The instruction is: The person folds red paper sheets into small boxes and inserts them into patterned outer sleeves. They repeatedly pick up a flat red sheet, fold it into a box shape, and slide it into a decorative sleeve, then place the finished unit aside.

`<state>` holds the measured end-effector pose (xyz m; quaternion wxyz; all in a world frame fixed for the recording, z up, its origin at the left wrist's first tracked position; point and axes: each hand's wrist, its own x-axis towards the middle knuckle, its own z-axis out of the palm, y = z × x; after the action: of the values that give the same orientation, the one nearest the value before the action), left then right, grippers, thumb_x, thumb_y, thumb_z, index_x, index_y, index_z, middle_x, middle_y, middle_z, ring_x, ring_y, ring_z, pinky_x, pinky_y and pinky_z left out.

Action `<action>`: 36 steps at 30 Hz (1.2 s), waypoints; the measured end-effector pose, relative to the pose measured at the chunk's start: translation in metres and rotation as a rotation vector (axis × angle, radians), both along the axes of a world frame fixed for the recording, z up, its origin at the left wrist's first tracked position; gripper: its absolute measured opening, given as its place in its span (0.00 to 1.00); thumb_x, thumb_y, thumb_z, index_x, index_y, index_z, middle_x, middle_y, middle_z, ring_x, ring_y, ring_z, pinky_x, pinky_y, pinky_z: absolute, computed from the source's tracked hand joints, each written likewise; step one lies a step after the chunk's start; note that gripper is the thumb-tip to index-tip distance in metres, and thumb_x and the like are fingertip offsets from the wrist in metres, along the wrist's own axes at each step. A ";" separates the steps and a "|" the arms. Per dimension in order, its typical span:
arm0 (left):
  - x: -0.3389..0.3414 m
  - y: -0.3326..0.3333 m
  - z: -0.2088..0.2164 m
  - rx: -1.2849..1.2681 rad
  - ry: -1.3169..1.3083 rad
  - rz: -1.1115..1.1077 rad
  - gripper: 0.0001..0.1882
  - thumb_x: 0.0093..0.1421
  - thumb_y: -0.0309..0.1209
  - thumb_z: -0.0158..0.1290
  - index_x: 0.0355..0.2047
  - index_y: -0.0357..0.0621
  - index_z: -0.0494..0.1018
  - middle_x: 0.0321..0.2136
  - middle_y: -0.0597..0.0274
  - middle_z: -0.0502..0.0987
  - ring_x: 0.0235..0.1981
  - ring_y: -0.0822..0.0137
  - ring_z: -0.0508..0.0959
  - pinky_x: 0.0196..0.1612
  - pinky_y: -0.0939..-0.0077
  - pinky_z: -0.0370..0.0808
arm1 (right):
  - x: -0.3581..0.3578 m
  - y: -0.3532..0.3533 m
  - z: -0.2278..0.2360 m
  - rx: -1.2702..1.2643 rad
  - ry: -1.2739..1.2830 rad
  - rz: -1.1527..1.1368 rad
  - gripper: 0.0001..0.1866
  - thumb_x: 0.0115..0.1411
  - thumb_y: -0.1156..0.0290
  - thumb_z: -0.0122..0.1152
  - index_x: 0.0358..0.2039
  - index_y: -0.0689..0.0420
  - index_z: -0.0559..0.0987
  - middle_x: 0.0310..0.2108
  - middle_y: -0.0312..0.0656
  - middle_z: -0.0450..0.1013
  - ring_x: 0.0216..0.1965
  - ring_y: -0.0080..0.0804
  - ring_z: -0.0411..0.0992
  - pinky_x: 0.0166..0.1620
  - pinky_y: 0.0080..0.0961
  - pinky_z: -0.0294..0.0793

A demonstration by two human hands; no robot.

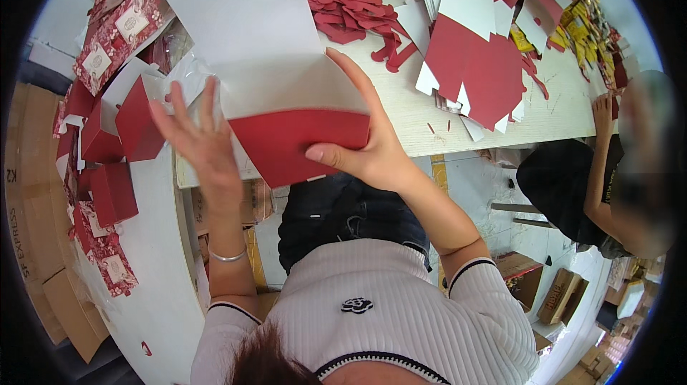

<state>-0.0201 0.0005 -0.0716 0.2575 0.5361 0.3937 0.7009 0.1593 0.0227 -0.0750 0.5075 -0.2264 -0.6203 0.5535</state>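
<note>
A red cardboard box [279,143] with a white inside stands tilted over the table's near edge, its tall white lid flap [247,9] raised at the far side. My right hand [376,152] grips the box's right side, thumb on the red front and fingers along the right wall. Just beside the box's left side is my left hand [204,145], its fingers spread and a little blurred by motion. Nothing shows in it. Whether it touches the box I cannot tell.
Red paper strips [351,9] lie in a heap on the white table [358,74]. Flat red-and-white box blanks [476,63] are stacked to the right. Folded red boxes [114,192] and patterned packages [118,38] crowd the left. A co-worker [601,170] sits at the right.
</note>
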 end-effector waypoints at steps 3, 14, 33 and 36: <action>-0.042 0.005 0.005 -0.135 -0.099 -0.252 0.51 0.49 0.61 0.45 0.60 0.41 0.37 0.59 0.48 0.47 0.60 0.53 0.50 0.60 0.60 0.47 | -0.003 0.006 0.000 0.351 -0.241 -0.104 0.50 0.37 0.72 0.70 0.58 0.59 0.50 0.52 0.49 0.57 0.53 0.45 0.57 0.55 0.32 0.56; -0.073 -0.004 0.026 -0.667 -0.655 -0.514 0.26 0.56 0.41 0.45 0.44 0.26 0.64 0.40 0.44 0.72 0.38 0.58 0.76 0.43 0.66 0.72 | -0.020 0.068 0.002 1.508 -0.667 -0.215 0.32 0.45 0.72 0.53 0.53 0.36 0.60 0.49 0.38 0.61 0.53 0.35 0.60 0.55 0.41 0.56; 0.033 0.006 -0.019 -0.928 -0.774 -0.652 0.15 0.57 0.30 0.48 0.42 0.35 0.67 0.37 0.58 0.73 0.36 0.69 0.75 0.39 0.74 0.73 | 0.070 0.184 -0.026 0.416 -0.635 -0.551 0.14 0.57 0.65 0.51 0.37 0.64 0.73 0.31 0.46 0.72 0.33 0.36 0.71 0.38 0.26 0.67; 0.042 0.005 -0.022 -0.850 -0.724 -0.578 0.13 0.57 0.30 0.48 0.41 0.35 0.68 0.36 0.60 0.74 0.35 0.71 0.75 0.38 0.76 0.72 | 0.077 0.173 -0.003 0.397 -0.460 -0.580 0.15 0.60 0.67 0.47 0.45 0.62 0.69 0.41 0.41 0.68 0.43 0.30 0.65 0.44 0.25 0.62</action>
<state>0.0221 0.0054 -0.0934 0.7442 0.2004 0.3650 0.5222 0.2364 0.1960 -0.0780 0.5244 -0.4072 -0.7227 0.1922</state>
